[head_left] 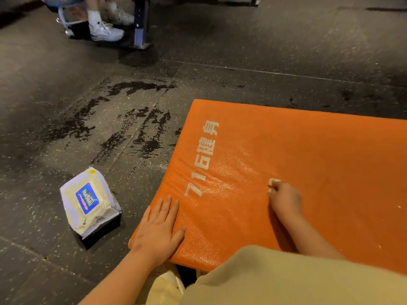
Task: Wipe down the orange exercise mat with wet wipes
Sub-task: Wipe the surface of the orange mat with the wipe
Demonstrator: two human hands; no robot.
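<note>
Left grip (pixel 160 225) flat, fingers straight, on orange mat (pixel 319 164); right grip (pixel 285 200) curled round wadded wet wipe (pixel 273 182), pressing it to mat

probably a gym, speckled rubber floor (pixel 66 89), exercise mat (pixel 308 168), equipment leg (pixel 141 25)

The room was dim. A pale sheen lay across the orange mat (pixel 330 161), and wet patches (pixel 141 133) on the dark floor (pixel 55 89) glinted. The wipes pack (pixel 88 199) cast a black shadow on its near side. Far corners sank into darkness; detail looked slightly soft.
</note>
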